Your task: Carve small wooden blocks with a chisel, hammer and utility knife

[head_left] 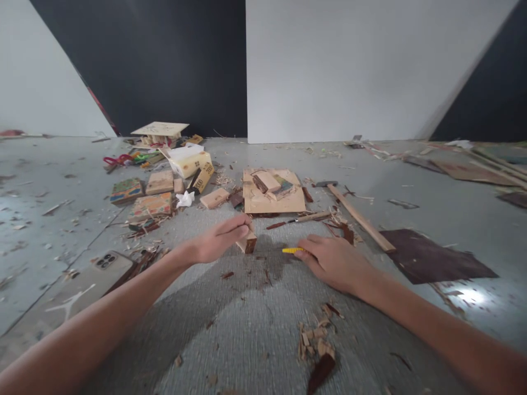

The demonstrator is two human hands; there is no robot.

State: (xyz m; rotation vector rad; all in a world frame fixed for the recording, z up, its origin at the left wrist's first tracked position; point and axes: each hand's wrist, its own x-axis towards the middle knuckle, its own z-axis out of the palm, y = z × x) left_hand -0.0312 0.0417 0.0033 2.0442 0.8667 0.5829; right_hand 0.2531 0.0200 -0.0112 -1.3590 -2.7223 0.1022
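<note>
My left hand [220, 238] is closed on a small wooden block [249, 241], whose near end face is dark reddish brown. The fingers hide most of the block's far side. To the right, my right hand [329, 258] rests low over the grey mat, its fingers wrapped round a small yellow tool [291, 250]. Only the tool's yellow end sticks out to the left, so its kind cannot be made out. Beyond both hands lies a thin wooden board [274, 206] with a pale wood block [267, 181] on it. Between hand and board is a slim carving tool [284, 224].
A hammer [360, 216] and dark brown sheet [436, 258] lie at right. Left are a phone [109, 260], painted blocks [152, 206], a tissue pack [185, 159] and sandpaper [203, 176]. Wood shavings [319, 337] litter the mat. White and dark panels [329, 71] stand behind.
</note>
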